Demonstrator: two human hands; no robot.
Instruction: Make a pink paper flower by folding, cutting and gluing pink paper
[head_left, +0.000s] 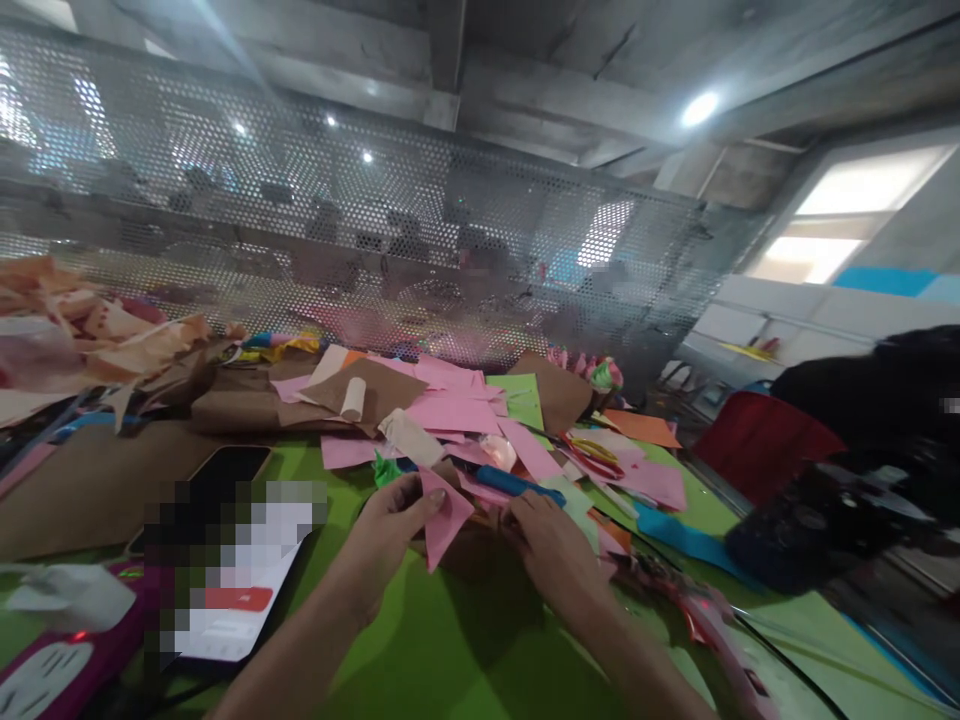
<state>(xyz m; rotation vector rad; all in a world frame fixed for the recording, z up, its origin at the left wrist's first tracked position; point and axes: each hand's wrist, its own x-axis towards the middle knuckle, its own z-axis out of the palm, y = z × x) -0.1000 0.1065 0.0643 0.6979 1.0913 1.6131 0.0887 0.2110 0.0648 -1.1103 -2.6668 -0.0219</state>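
A small pink paper triangle (446, 520) is pinched between the thumb and fingers of my left hand (397, 515), one corner pointing down. Behind and beneath it is a brown paper piece (476, 550), partly covered by the triangle. My right hand (546, 535) is at the right end of this brown piece with its fingers curled in; what they grip is hidden. Just beyond my right fingers lies a blue tube-like piece (517, 485). Green crumpled paper (386, 468) sits behind my left hand.
Pink sheets (454, 412), brown paper (240, 400) and scissors (596, 455) with yellow and red handles cover the back of the green table. Two phones, one a lit phone (244, 590), and a purple power strip (112, 640) lie left. A pink glue gun (712, 620) lies right.
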